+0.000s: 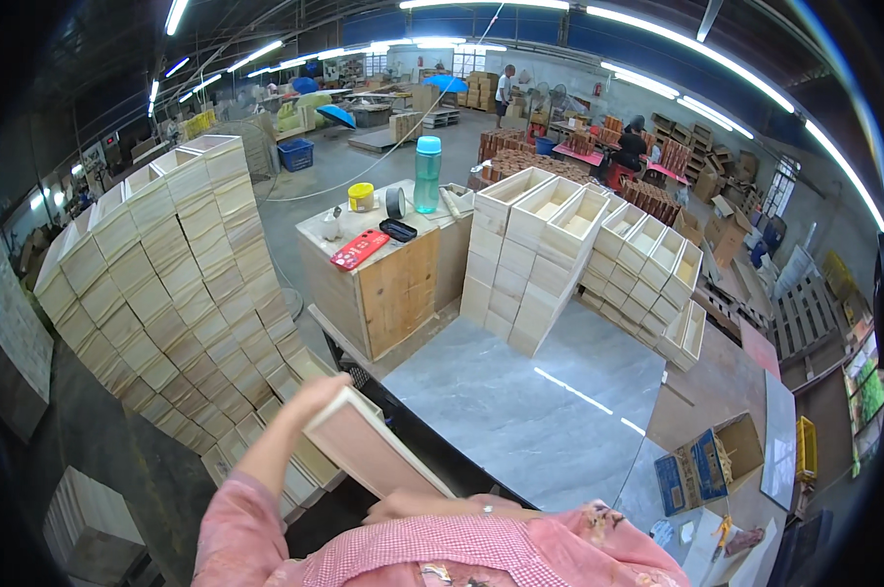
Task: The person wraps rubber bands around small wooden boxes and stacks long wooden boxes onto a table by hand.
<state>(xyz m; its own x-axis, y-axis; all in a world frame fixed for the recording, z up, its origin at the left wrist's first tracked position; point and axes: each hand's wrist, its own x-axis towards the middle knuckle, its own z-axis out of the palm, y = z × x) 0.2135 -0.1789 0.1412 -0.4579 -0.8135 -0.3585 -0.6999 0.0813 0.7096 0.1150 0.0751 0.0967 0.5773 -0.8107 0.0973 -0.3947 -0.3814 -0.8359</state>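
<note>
Close to my body, a shallow pale-wood box [375,448] is held tilted at the left of the grey marbled worktop. My left hand [320,393] is closed around its far end. Low in front of my pink checked clothing, my right hand [418,505] is at the near end of the box, its fingers partly hidden. Similar open boxes [310,460] lie just below and left of my left hand. Beyond them rises a tall stack of the same wooden boxes [168,284].
On the worktop [530,411] stand more stacked boxes [530,259]. A wooden cabinet [393,303] carries a teal bottle [427,176], a yellow tub [361,197] and a red phone-like object [360,249]. A blue carton [691,479] sits at right. Two people are farther back.
</note>
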